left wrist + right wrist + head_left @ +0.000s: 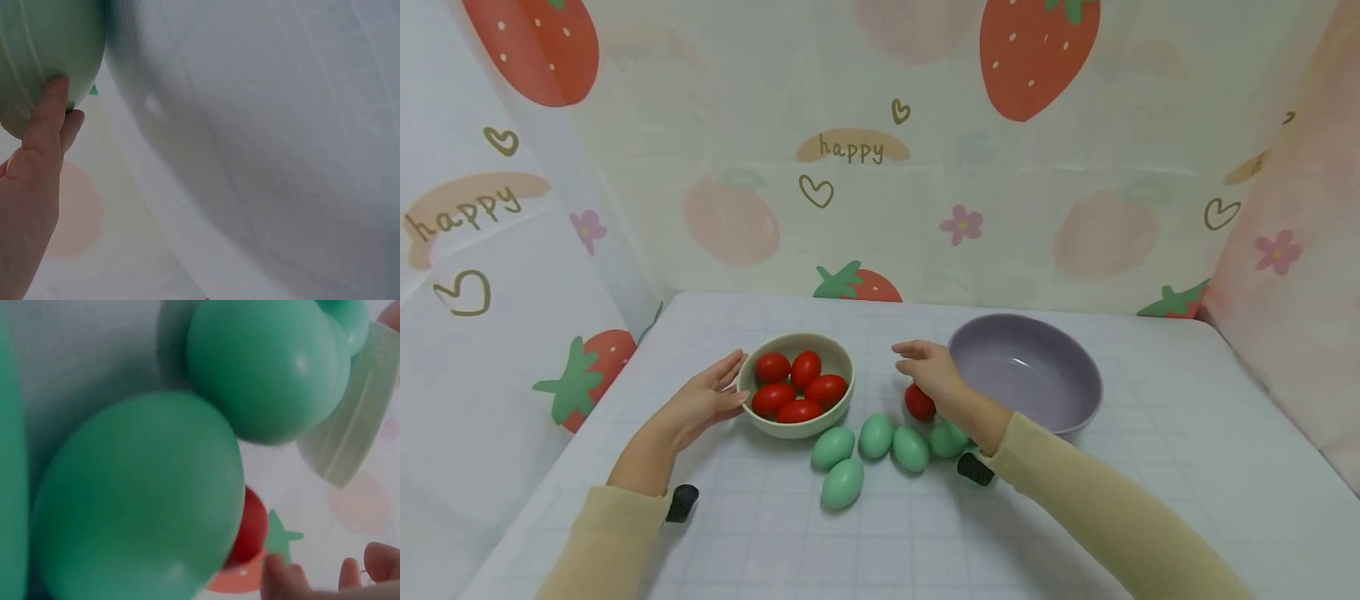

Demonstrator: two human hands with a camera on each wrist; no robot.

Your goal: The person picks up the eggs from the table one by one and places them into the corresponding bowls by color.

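A single glossy red egg-shaped piece (919,403) lies on the white grid-patterned tabletop (760,542), below the right hand (936,375), whose fingers extend loosely past it, not gripping. Smooth mint-green egg-shaped pieces (876,436) lie just beside it, some partly hidden by the right arm. Leftward, a round pale-green bowl (792,431) contains five red pieces (773,399); the left hand (709,398) touches its side with fingers extended. A wide round mauve bowl (1022,375) stands to the right.
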